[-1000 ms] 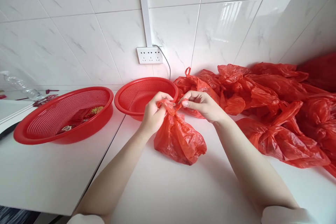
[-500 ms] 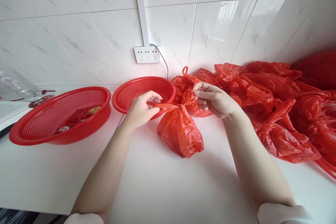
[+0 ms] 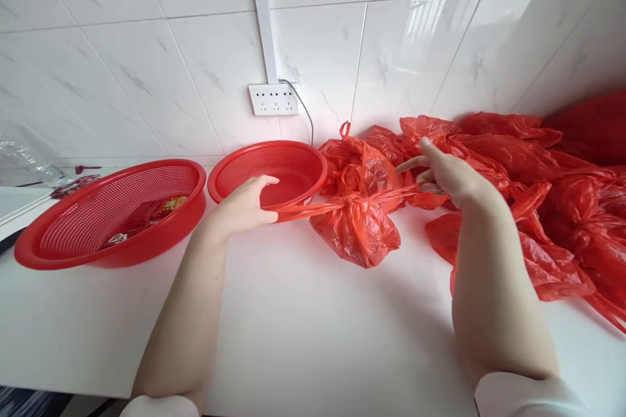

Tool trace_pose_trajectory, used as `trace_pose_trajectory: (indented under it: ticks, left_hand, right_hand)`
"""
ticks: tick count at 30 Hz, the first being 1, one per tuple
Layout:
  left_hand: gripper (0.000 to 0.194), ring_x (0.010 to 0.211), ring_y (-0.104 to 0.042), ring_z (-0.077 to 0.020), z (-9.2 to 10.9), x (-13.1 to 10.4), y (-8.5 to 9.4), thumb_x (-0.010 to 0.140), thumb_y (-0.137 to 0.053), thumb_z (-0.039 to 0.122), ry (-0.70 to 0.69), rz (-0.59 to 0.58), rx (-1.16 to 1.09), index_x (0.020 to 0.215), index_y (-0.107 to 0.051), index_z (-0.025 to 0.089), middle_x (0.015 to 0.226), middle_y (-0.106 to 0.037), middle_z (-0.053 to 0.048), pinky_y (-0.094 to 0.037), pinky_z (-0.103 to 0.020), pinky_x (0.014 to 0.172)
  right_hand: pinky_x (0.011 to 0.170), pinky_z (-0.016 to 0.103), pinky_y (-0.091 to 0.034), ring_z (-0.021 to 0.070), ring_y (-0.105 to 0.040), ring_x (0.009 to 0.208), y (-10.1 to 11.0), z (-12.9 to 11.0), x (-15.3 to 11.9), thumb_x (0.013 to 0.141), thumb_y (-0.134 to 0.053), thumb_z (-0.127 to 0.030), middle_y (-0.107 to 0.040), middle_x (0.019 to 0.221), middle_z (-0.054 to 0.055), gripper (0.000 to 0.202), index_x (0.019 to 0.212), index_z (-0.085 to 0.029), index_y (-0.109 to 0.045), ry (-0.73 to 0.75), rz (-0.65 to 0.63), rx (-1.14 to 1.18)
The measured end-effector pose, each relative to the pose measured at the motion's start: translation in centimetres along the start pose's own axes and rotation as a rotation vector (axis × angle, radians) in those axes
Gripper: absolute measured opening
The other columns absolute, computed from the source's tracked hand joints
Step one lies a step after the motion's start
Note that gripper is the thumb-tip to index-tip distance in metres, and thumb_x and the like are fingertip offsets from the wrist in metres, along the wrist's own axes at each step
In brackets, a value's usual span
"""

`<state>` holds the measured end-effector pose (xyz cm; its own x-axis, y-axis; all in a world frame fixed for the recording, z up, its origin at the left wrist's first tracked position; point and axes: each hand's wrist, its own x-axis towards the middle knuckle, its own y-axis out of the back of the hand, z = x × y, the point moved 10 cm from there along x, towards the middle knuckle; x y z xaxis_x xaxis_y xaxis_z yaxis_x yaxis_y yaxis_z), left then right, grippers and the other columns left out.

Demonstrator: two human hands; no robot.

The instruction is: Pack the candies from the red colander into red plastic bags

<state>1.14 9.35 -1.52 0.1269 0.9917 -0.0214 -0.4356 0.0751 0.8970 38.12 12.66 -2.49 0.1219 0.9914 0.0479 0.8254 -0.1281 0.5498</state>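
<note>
A filled red plastic bag (image 3: 359, 234) hangs between my hands just over the white table, its neck gathered in a knot and its two handles stretched out sideways. My left hand (image 3: 247, 205) is closed on the left handle, in front of the small red basket (image 3: 267, 150). The right handle runs taut to my right hand (image 3: 443, 172), which grips it with the lower fingers while the thumb and a finger stick out. More tied red bags (image 3: 376, 166) lie right behind the held one. What fills the bags is hidden.
A large red basket (image 3: 195, 186) at left holds red packets (image 3: 147, 215). Several red bags (image 3: 557, 254) are heaped at right along the tiled wall. A socket strip (image 3: 274, 99) with a cable is on the wall. A clear plastic bottle (image 3: 29, 159) lies far left.
My hands have moved apart, left hand leftward and right hand rightward, pulling the handles taut and tightening the knot. The bag has shifted slightly right and up in view.
</note>
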Motion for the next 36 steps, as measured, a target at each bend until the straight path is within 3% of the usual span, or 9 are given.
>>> trace_pose_trajectory:
  ticks: [7, 11, 14, 18, 21, 25, 29, 31, 36]
  left_hand:
    - [0.068, 0.133, -0.045, -0.0266, 2.0, -0.3, -2.3, 0.076, -0.062, 0.052, -0.098, -0.186, 0.055, 0.138, -0.046, 0.031, 0.148, -0.046, -0.002, -0.043, -0.036, 0.104]
    - [0.062, 0.134, -0.045, -0.0267, 2.6, -0.9, -1.6, 0.081, -0.05, 0.067, -0.104, -0.18, 0.015, 0.134, -0.051, 0.034, 0.148, -0.047, 0.0, -0.043, -0.036, 0.104]
    - [0.059, 0.134, -0.045, -0.0269, 2.0, -0.6, -1.2, 0.084, -0.046, 0.067, -0.087, -0.164, 0.021, 0.134, -0.051, 0.035, 0.148, -0.047, 0.002, -0.043, -0.036, 0.104]
    - [0.065, 0.136, -0.043, -0.0295, 0.0, 0.6, -1.0, 0.081, -0.049, 0.068, -0.009, -0.137, 0.072, 0.136, -0.05, 0.033, 0.149, -0.046, -0.002, -0.043, -0.039, 0.105]
    - [0.063, 0.135, -0.044, -0.0288, -1.0, 1.1, -0.8, 0.082, -0.049, 0.066, 0.053, -0.135, 0.065, 0.136, -0.05, 0.032, 0.148, -0.047, -0.003, -0.044, -0.04, 0.104]
    - [0.059, 0.134, -0.044, -0.0287, -1.6, 1.3, 0.1, 0.082, -0.049, 0.065, 0.115, -0.108, 0.054, 0.133, -0.051, 0.035, 0.147, -0.048, -0.002, -0.043, -0.044, 0.105]
    - [0.058, 0.127, -0.052, -0.0282, -3.1, 1.4, 1.3, 0.079, -0.051, 0.069, 0.23, -0.047, 0.025, 0.129, -0.052, 0.04, 0.138, -0.056, 0.001, -0.045, -0.045, 0.102]
    - [0.059, 0.124, -0.054, -0.0292, -3.9, 1.6, 1.9, 0.078, -0.051, 0.072, 0.262, -0.002, 0.018, 0.128, -0.053, 0.041, 0.137, -0.057, 0.001, -0.046, -0.047, 0.1]
    - [0.057, 0.125, -0.052, -0.031, -6.0, 1.6, 3.4, 0.075, -0.05, 0.076, 0.314, 0.077, 0.016, 0.123, -0.055, 0.045, 0.139, -0.054, 0.004, -0.043, -0.053, 0.102]
  right_hand:
    - [0.079, 0.048, -0.047, 0.0325, -0.064, 0.092, -3.3, -1.8, -1.1, 0.087, -0.032, -0.072, -0.068, 0.097, 0.014, 0.064, 0.101, -0.02, -0.068, 0.009, -0.034, -0.538]
    - [0.095, 0.049, -0.044, 0.0377, -0.046, 0.128, -9.7, -4.5, -3.9, 0.079, -0.049, -0.071, -0.047, 0.143, 0.015, 0.073, 0.134, -0.022, -0.053, 0.277, -0.272, -0.674]
    - [0.083, 0.041, -0.051, 0.0356, -0.058, 0.116, -14.5, -3.9, -7.1, 0.063, -0.077, -0.052, -0.042, 0.147, 0.017, 0.097, 0.147, -0.024, -0.036, 0.332, -0.516, -0.717]
    - [0.066, 0.031, -0.05, 0.0259, -0.068, 0.088, -14.2, -2.5, -8.8, 0.079, -0.058, -0.017, -0.065, 0.121, 0.012, 0.059, 0.137, -0.029, -0.051, 0.349, -0.479, -0.742]
    - [0.069, 0.029, -0.051, 0.0209, -0.068, 0.083, -10.0, -1.7, -9.0, 0.083, -0.046, -0.011, -0.072, 0.101, 0.004, 0.047, 0.122, -0.031, -0.064, 0.371, -0.444, -0.533]
    - [0.088, 0.036, -0.052, 0.0218, -0.066, 0.097, 1.3, 0.3, -8.0, 0.084, -0.043, -0.016, -0.071, 0.109, 0.001, 0.039, 0.11, -0.028, -0.07, 0.227, -0.178, -0.305]
    - [0.088, 0.047, -0.051, 0.0264, -0.065, 0.098, 18.1, 4.1, -9.6, 0.076, -0.044, -0.014, -0.071, 0.108, 0.005, 0.048, 0.113, -0.031, -0.069, -0.105, 0.574, -0.365]
    - [0.094, 0.047, -0.049, 0.0271, -0.061, 0.113, 24.2, 5.2, -11.0, 0.079, -0.037, -0.016, -0.065, 0.124, 0.004, 0.058, 0.129, -0.035, -0.059, -0.053, 0.847, -0.354]
    - [0.107, 0.06, -0.031, 0.0359, -0.044, 0.133, 31.2, 13.1, -9.7, 0.086, -0.033, -0.034, -0.056, 0.136, 0.006, 0.052, 0.136, -0.033, -0.048, -0.026, 1.043, -0.416]
